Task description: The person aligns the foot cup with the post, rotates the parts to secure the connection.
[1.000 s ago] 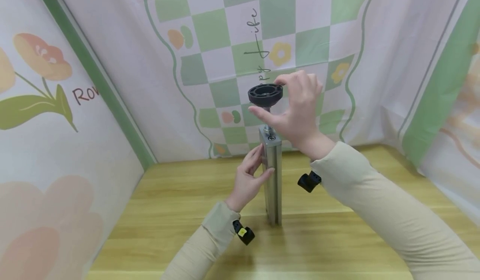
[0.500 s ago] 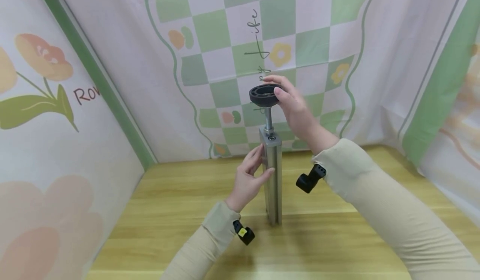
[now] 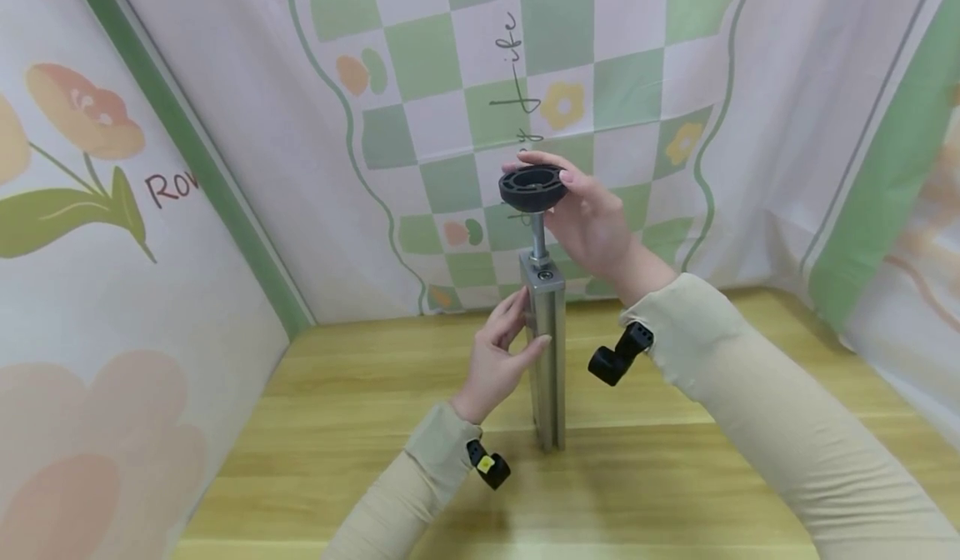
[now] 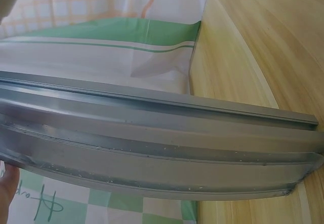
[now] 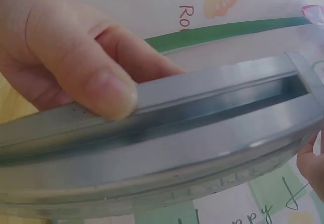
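An aluminium extrusion profile [image 3: 552, 368] stands upright on the wooden table, its grooved sides filling much of both wrist views. On its top end sits a metal end plate [image 3: 534, 273], from which a threaded stud [image 3: 537, 235] rises to a black leveling foot [image 3: 529, 197], hollow side up. My left hand [image 3: 493, 362] grips the upper part of the profile from the left, thumb on the near side; the right wrist view shows this thumb [image 5: 109, 95] along the groove. Around the foot's right and far rim curl the fingers of my right hand [image 3: 600, 231].
Patterned curtains surround the wooden table [image 3: 360, 427]: a checkered back curtain [image 3: 555, 27] close behind the foot, a flowered left curtain [image 3: 82, 310] and another at the right. A black wrist camera [image 3: 489, 465] sits under my left wrist, another [image 3: 618, 356] under the right.
My right hand has shifted from spanning the foot with thumb in front to holding its right and far rim, fingers wrapping behind. The left hand and profile have stayed put.
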The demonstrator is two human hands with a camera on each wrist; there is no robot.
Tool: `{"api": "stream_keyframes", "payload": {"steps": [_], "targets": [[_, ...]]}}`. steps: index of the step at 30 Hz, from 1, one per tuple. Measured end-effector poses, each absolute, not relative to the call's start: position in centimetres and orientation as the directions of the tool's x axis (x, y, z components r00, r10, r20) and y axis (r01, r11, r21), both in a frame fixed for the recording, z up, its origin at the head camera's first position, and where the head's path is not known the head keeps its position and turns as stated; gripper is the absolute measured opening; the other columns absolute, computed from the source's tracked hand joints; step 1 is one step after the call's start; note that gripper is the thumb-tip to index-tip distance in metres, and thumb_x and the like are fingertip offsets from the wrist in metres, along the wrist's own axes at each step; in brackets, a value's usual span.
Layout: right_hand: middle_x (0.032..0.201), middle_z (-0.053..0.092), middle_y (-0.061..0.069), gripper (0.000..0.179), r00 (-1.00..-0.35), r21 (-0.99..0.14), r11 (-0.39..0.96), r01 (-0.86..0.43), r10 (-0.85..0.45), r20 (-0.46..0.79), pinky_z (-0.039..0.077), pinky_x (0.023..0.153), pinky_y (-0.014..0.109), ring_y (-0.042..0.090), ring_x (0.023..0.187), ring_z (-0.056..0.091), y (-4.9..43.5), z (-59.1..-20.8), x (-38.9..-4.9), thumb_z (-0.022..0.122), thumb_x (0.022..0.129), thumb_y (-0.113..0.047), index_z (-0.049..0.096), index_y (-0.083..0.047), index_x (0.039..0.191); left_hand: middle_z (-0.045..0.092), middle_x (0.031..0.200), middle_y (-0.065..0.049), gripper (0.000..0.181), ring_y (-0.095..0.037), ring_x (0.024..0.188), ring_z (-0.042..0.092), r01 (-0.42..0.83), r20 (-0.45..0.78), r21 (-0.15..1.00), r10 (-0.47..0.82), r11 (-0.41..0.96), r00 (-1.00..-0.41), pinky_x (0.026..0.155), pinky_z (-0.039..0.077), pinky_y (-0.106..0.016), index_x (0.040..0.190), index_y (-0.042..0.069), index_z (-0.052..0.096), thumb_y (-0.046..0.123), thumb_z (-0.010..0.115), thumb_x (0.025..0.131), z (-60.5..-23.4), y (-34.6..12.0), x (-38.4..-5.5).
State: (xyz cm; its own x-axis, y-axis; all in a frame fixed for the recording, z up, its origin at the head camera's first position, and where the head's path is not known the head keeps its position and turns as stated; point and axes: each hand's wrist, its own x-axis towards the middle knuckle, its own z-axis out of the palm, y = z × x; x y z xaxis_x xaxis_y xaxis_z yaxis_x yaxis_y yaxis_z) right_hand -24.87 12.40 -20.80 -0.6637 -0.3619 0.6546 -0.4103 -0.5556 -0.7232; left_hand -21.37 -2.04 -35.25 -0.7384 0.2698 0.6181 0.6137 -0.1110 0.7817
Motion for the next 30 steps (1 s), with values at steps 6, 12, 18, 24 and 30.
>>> {"api": "stream_keyframes", "payload": {"steps": [6,12,18,24,30], "targets": [[0.118,0.06,0.003,0.029,-0.664,-0.715,-0.582,-0.387,-0.362,0.655,0.04,0.098,0.029,0.018,0.11,0.052,12.05,-20.51,-24.78,0.051,0.09,-0.029,0.058,-0.015,0.115,0.037,0.143,-0.028,0.06,-0.041,0.129,0.043,0.629,0.636,0.767,0.266,-0.122,-0.724,0.109,0.04,-0.031,0.137,-0.012,0.036,-0.012,0.063,0.083,-35.22,-2.07,-21.51],[0.114,0.061,0.003,0.029,-0.678,-0.713,-0.583,-0.389,-0.342,0.65,0.042,0.095,0.028,0.016,0.106,0.054,11.89,-20.46,-24.47,0.055,0.089,-0.031,0.059,-0.014,0.112,0.037,0.143,-0.027,0.06,-0.039,0.13,0.042,0.609,0.616,0.784,0.273,-0.12,-0.739,0.11,0.04,-0.029,0.138,-0.011,0.036,-0.013,0.062,0.084,-35.24,-2.07,-21.59],[0.114,0.061,0.001,0.028,-0.682,-0.712,-0.554,-0.431,-0.316,0.659,0.036,0.099,0.029,0.016,0.108,0.053,12.03,-20.67,-24.37,0.057,0.089,-0.032,0.057,-0.015,0.111,0.037,0.144,-0.026,0.06,-0.038,0.13,0.043,0.606,0.611,0.787,0.277,-0.113,-0.742,0.109,0.04,-0.03,0.138,-0.01,0.036,-0.011,0.062,0.084,-35.21,-2.07,-21.49],[0.117,0.058,0.002,0.026,-0.677,-0.699,-0.544,-0.464,-0.291,0.676,0.035,0.099,0.03,0.017,0.111,0.051,12.15,-21.07,-24.69,0.062,0.088,-0.033,0.057,-0.016,0.108,0.038,0.143,-0.027,0.059,-0.039,0.129,0.043,0.62,0.624,0.776,0.275,-0.114,-0.731,0.109,0.04,-0.03,0.138,-0.01,0.037,-0.011,0.062,0.085,-35.24,-2.02,-21.57],[0.119,0.055,0.005,0.027,-0.683,-0.69,-0.549,-0.472,-0.267,0.68,0.036,0.1,0.029,0.019,0.112,0.051,12.09,-21.27,-24.64,0.064,0.087,-0.031,0.056,-0.014,0.107,0.038,0.142,-0.028,0.06,-0.041,0.127,0.044,0.626,0.633,0.77,0.271,-0.121,-0.726,0.109,0.041,-0.03,0.137,-0.012,0.036,-0.013,0.062,0.083,-35.33,-2.0,-21.55]]}}
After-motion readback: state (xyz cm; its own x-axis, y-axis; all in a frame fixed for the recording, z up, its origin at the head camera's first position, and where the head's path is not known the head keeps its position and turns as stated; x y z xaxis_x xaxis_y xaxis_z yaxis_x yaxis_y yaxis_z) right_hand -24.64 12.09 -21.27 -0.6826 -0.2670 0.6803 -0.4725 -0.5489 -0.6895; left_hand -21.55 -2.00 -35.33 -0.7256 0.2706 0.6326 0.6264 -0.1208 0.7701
